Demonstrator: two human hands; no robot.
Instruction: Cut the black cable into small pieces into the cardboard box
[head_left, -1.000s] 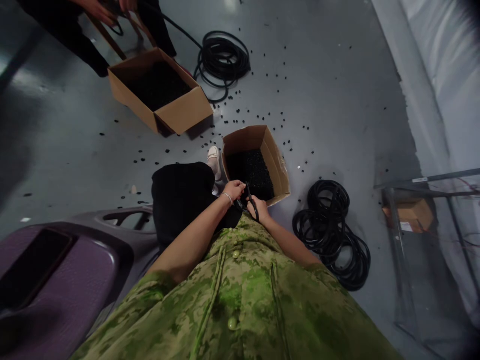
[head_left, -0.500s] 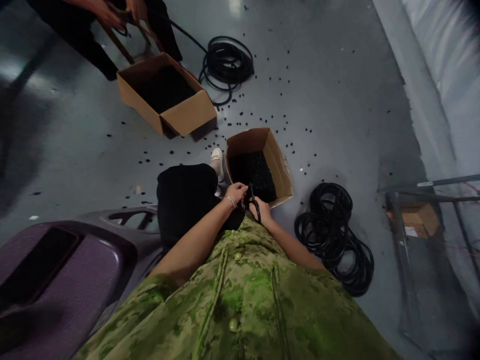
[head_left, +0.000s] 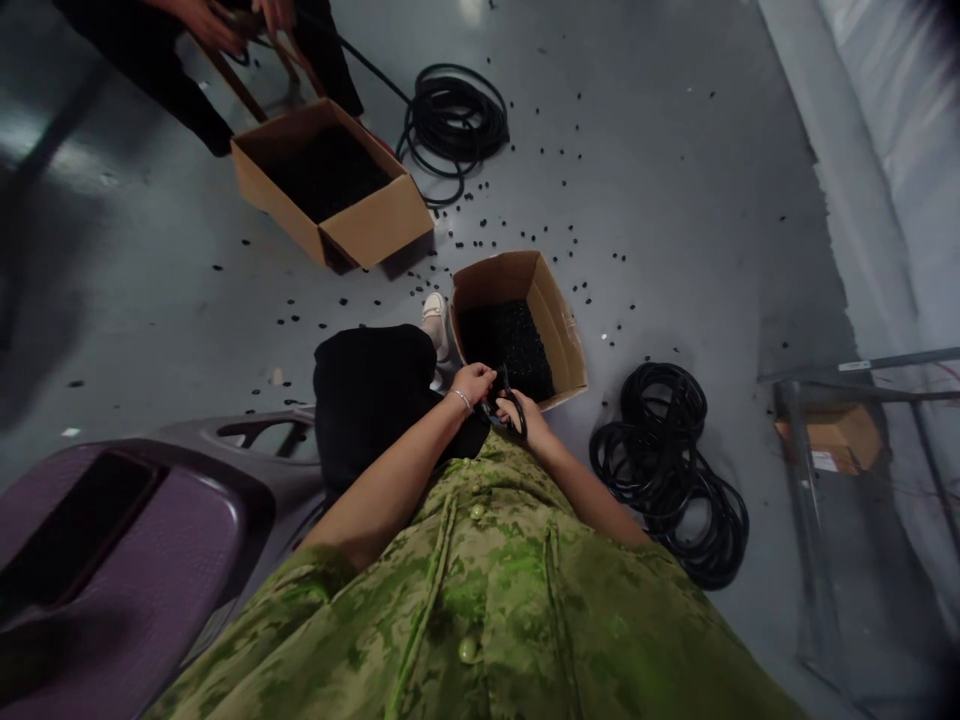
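Observation:
My right hand grips a pair of black-handled scissors over the near edge of a cardboard box. My left hand is closed in a pinch just left of the scissors' blades. What its fingers hold is too small and dark to make out. Inside the box lies a heap of small black pieces. On the floor to the right is a tangled coil of black tubing.
Another person's hands work above a second cardboard box of black pieces. Beside it lies another black coil. A purple stool with a phone stands at left, a metal frame at right. Black bits dot the floor.
The scissors and my right hand have shifted slightly, with the handles turned a little. My left hand stays pinched in nearly the same place. The view has tilted very slightly.

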